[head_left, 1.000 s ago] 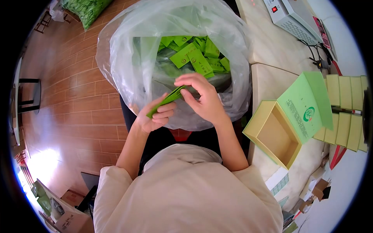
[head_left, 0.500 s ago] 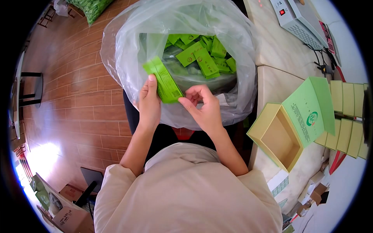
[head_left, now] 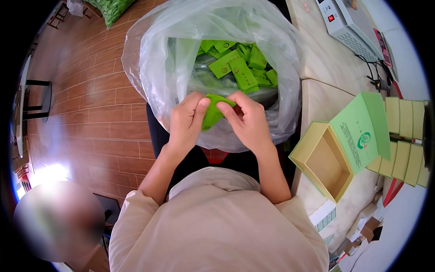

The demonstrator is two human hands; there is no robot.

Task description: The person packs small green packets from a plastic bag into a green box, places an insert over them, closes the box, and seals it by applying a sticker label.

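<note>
Over the near rim of a large clear plastic bag [head_left: 152,59], both hands grip one green packet [head_left: 213,113]. My left hand [head_left: 185,121] pinches its left side between thumb and fingers. On the upper right corner, my right hand [head_left: 250,121] has its thumb and fingers closed. The packet looks bent between them, and part of it is hidden by the fingers. Inside the bag lie several more printed green packets [head_left: 244,75] in a loose heap.
To the right, an open green box [head_left: 317,158] stands on the pale worktop [head_left: 326,99], its lid tilted back. Several closed boxes [head_left: 401,158] are lined up beyond it. A grey machine with a red switch [head_left: 351,29] sits at the top right. A blurred patch covers the lower left.
The packet was flat with its printed side showing; now it is bent and more covered. My right hand moved up to its upper corner, and my left hand shifted right. A blurred patch appeared lower left.
</note>
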